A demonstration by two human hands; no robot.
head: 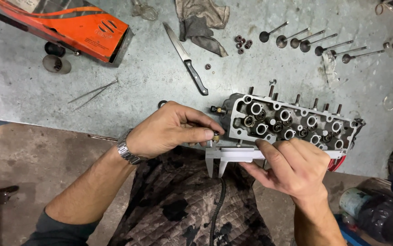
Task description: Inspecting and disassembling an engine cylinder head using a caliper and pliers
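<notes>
At the near edge of the grey tabletop [114,98], the left hand [169,130] pinches a small brass-coloured seal [216,135] between thumb and fingertips, holding it against the upper jaws of a grey vernier caliper [233,155]. The right hand [292,166] grips the caliper's beam, thumb resting on the slider. The caliper's long axis runs left to right, roughly parallel to the tabletop edge, with its long lower jaws pointing down toward the person's quilted camouflage clothing [182,200]. The seal sits just beside the left end of the cylinder head [292,123], which lies lengthwise behind the caliper.

The seal is small and held only by fingertips; a slight slip of the pinch would likely drop it onto the clothing or the floor. If the caliper tilts off square, or the thumb presses the slider too hard, the reading would probably be false or the soft part deformed.

Farther back lie a row of valves [314,43], a knife [187,59], a rag [203,20] and an orange box [78,27].
</notes>
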